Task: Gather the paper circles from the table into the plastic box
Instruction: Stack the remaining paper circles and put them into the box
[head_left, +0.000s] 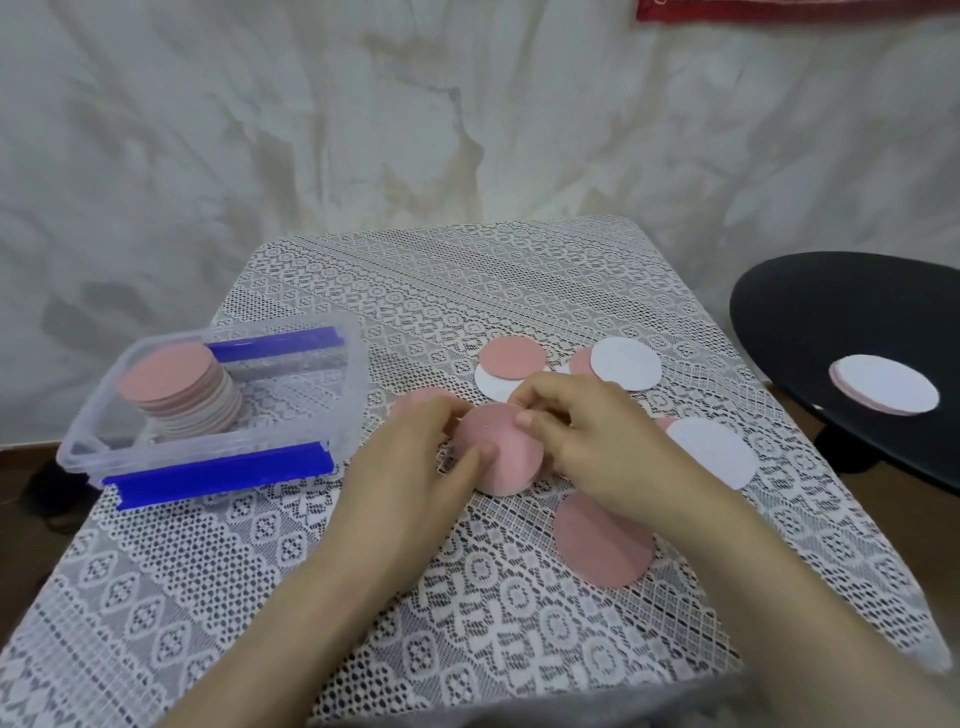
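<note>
- Both hands, left hand (415, 457) and right hand (587, 441), close their grip on one pink circle (501, 457) mid-tabletop (260, 571).
- Plastic box (332, 374) sits at the left edge, holding a stack (179, 389).
- Loose circles (626, 370) lie toward the right edge.

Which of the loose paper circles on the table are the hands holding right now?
The pink circle at the table's middle, pinched between the left hand and right hand. The other circles lie flat, untouched.

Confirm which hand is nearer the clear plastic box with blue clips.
Left. The left hand sits just right of the clear plastic box; the right hand is farther right, beyond the left.
</note>
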